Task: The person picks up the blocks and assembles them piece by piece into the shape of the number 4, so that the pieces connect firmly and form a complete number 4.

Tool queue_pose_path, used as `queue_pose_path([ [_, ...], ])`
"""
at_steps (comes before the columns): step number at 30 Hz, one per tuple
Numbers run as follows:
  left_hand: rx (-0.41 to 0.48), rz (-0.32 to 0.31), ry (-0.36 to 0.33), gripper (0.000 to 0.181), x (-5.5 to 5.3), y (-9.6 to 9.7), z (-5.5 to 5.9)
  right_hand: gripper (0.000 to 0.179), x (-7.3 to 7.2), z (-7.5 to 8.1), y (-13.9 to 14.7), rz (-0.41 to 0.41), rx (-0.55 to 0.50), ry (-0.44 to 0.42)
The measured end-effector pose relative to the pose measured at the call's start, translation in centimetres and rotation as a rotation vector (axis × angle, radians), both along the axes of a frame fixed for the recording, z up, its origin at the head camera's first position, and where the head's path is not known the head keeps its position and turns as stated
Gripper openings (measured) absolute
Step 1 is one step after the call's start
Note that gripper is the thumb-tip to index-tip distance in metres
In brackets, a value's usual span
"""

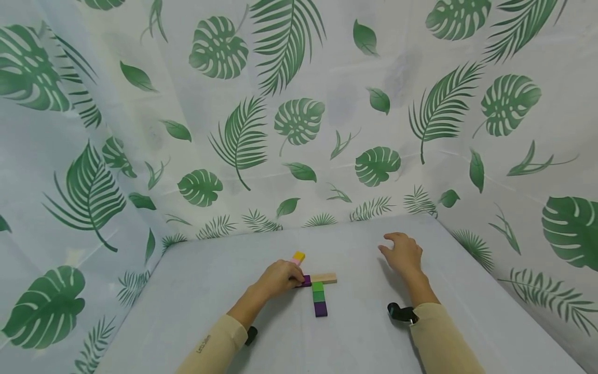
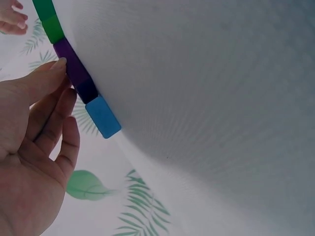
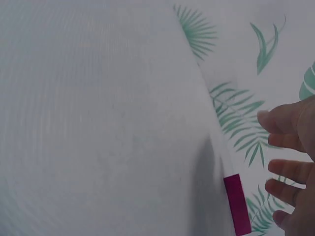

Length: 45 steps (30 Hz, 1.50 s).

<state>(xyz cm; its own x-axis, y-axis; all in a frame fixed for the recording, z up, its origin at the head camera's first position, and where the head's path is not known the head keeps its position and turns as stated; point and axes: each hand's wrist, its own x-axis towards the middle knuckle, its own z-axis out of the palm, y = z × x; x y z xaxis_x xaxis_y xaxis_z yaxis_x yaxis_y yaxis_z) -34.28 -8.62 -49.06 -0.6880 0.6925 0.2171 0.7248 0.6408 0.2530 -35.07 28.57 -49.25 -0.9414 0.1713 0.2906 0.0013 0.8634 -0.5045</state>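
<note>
My left hand (image 1: pixel 280 276) is at a group of small coloured blocks, its thumb and fingers pinching a purple block (image 1: pixel 306 281). In the left wrist view, that purple block (image 2: pixel 72 64) lies in line with green blocks (image 2: pixel 53 28) and a blue block (image 2: pixel 103 117). A plain wooden block (image 1: pixel 324 278) extends right from the purple one. Below it runs a column of green blocks (image 1: pixel 318 292) ending in a dark purple block (image 1: pixel 320 309). My right hand (image 1: pixel 403 253) is raised over the table, fingers loosely bent, holding nothing.
A yellow block (image 1: pixel 299 255) adjoins a pink piece (image 1: pixel 295 262), partly covered by my left hand. In the right wrist view, a magenta block (image 3: pixel 237 204) sits near the right fingers. The white table (image 1: pixel 210 291) meets leaf-printed cloth (image 1: pixel 327 119) at its back and sides.
</note>
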Motion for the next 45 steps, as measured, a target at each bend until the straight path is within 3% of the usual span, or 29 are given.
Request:
queue_pose_path([
  [9, 0.005, 0.009, -0.002, 0.006, 0.1, 0.1, -0.1, 0.053, -0.1, -1.2, 2.1, -0.036, 0.032, -0.077],
  [23, -0.007, 0.019, -0.008, 0.007, 0.2, 0.2, 0.1, 0.058, 0.0, -1.8, 2.6, -0.070, -0.039, -0.196],
  [32, -0.014, 0.021, -0.007, 0.007, 0.3, 0.3, 0.2, 0.041, 0.4, -1.4, 2.7, -0.025, -0.048, -0.182],
  [45, -0.017, 0.025, -0.012, 0.007, 0.3, 0.3, 0.1, 0.046, 0.2, -1.1, 2.1, 0.111, -0.171, -0.221],
])
